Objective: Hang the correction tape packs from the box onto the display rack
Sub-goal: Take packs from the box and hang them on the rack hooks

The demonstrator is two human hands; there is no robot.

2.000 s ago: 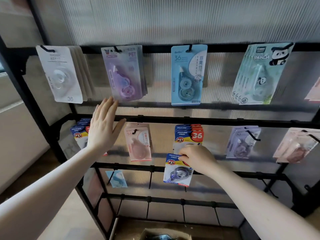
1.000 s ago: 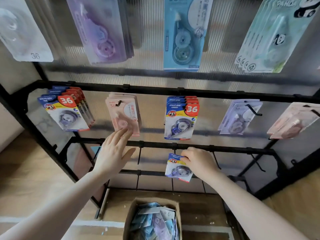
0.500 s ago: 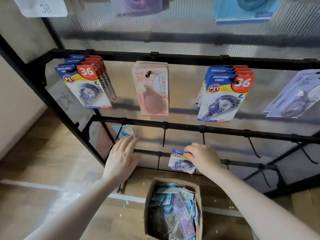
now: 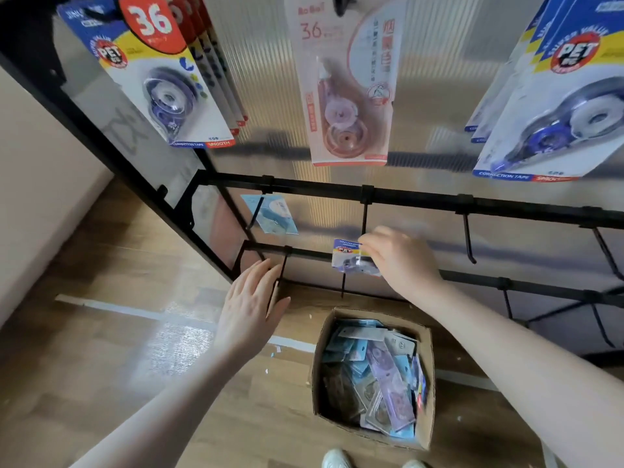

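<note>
Bare hooks (image 4: 469, 238) jut right of the pack; box (image 4: 423, 430) stands open below.

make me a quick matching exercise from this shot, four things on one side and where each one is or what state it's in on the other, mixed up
Things:
1. cardboard box
2. pink pack
3. right hand
4. left hand

Places or states:
A. hanging on the rack's upper row, between two blue packs
B. open, fingers straight, near a low hook
C. on the floor, full of packs
D. gripping a small blue pack at a low rack bar

Pairs: 1-C, 2-A, 3-D, 4-B
</note>
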